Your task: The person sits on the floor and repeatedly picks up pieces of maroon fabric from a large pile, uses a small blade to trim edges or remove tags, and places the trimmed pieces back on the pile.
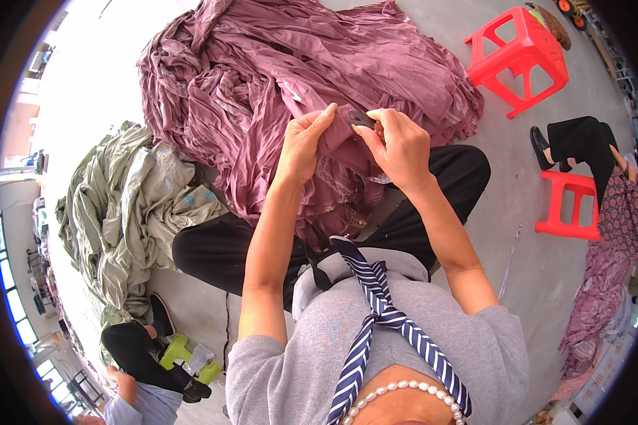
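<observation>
My left hand (304, 145) pinches an edge of the mauve fabric (390, 64) between thumb and fingers. Close to its right, my right hand (398, 145) is closed on a small dark metal tool (359, 118), which lies against the raised piece of cloth. Its exact kind is hard to make out, as the fingers cover part of it. The fabric spreads away from my lap in a large crumpled heap, with some of it hanging between my knees.
Grey-green fabric (113, 219) is piled on the left. A red plastic stool (521, 67) stands at the far right. Nearer, a person (620, 191) sits on another red stool (568, 205). At the lower left another person (131, 358) is beside a lime-green stool (181, 350).
</observation>
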{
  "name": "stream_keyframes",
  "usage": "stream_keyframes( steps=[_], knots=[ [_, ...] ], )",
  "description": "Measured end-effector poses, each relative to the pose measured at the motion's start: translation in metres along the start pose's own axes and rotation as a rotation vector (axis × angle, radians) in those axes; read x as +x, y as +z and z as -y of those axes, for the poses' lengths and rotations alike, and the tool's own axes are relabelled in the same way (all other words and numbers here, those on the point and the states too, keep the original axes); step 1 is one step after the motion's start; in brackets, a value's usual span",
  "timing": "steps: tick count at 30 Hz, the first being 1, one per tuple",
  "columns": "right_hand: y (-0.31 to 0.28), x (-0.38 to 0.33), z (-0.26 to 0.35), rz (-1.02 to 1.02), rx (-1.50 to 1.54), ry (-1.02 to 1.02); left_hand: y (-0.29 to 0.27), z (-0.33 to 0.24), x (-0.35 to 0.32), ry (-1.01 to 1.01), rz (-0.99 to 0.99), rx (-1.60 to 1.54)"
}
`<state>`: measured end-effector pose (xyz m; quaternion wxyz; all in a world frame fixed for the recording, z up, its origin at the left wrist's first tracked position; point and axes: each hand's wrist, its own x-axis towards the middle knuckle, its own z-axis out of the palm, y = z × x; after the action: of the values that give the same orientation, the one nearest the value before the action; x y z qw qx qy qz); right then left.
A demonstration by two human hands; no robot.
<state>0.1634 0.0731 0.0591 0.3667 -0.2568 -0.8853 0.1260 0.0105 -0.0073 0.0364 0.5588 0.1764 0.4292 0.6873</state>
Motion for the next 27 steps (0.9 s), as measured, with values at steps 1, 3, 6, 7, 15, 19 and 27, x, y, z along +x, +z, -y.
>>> stream_keyframes(
  steps=[1, 3, 6, 7, 15, 19, 27],
  knots=[
    [0.0001, 0.0007, 0.0007, 0.005, 0.012, 0.0, -0.0009, 0.0007, 0.0, 0.004, 0.012, 0.013],
    [0.0003, 0.0018, 0.0016, 0.015, 0.037, 0.0, -0.0009, 0.001, -0.0002, 0.012, 0.024, 0.029],
    [0.0006, 0.0044, 0.0008, -0.025, 0.051, -0.035, 0.0007, 0.0, -0.0009, 0.022, 0.028, 0.034],
    [0.0001, 0.0045, 0.0003, -0.021, 0.052, -0.031, 0.001, -0.0014, -0.0014, 0.022, 0.031, 0.035],
    [-0.0046, 0.0034, -0.0013, 0.02, 0.017, -0.021, 0.0003, -0.0008, -0.0014, 0.057, 0.038, 0.041],
    [-0.0067, 0.0031, 0.0009, 0.011, 0.037, -0.051, -0.0007, -0.0005, -0.0013, 0.103, 0.011, 0.084],
    [-0.0068, 0.009, 0.0028, -0.01, 0.019, -0.085, 0.002, -0.0021, -0.0025, 0.111, 0.021, 0.165]
  ],
)
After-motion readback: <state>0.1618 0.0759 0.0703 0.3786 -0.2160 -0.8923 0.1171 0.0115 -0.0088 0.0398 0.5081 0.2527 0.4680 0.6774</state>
